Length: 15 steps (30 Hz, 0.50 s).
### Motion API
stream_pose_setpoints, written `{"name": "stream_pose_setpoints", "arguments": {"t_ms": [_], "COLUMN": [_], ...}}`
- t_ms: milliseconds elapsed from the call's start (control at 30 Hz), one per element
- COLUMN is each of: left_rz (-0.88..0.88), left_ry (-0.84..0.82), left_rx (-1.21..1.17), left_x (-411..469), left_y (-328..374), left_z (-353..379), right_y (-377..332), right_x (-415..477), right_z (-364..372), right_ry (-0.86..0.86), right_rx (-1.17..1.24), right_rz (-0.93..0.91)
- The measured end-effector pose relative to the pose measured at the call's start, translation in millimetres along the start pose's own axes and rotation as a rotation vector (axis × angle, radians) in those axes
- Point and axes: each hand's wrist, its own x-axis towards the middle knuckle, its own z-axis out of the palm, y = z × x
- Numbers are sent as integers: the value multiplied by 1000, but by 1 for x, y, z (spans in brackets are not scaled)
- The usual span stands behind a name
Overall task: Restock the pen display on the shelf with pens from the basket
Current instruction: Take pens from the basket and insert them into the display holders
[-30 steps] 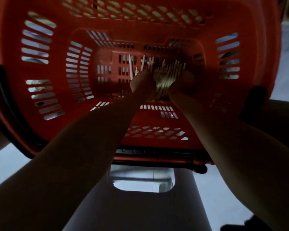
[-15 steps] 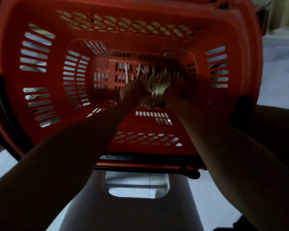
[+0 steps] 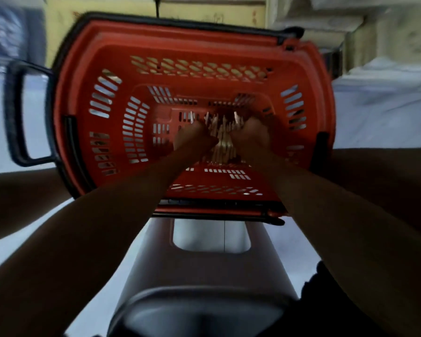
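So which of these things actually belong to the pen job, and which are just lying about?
Part of the job:
- red basket
- pens lying in its bottom
- left hand and right hand, both gripping the pens

Just there:
- brown stool under the basket
- pale floor
- blurred yellow background, too unclear to name

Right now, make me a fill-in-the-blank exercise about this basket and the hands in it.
The red basket holds a bundle of ____. The bundle sits ____ the left hand and right hand, which grip it. The basket's black handle sticks out on the person's ____.
Missing: pens; between; left.
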Motion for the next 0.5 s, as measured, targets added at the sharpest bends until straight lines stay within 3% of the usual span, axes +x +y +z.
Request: {"name": "stream_pose_setpoints", "arguments": {"t_ms": [67,200,367,500], "left_rz": [46,117,108,163], "left_ry": [23,-7,25,72], "left_rx": [-92,-326,-760,-915], "left_x": [-11,-41,-87,-140], "left_y": [3,5,11,13], "left_z": [-19,-62,-118,-164], "right_y": [-16,-41,-67,-74], "right_x": [-17,-56,-104,-152], "right_z": [-16,-42,-78,-117], "right_ry": [59,18,-42,-85], "right_rx": [14,99,363,556], "right_rz": [-17,-54,-70,-162]}}
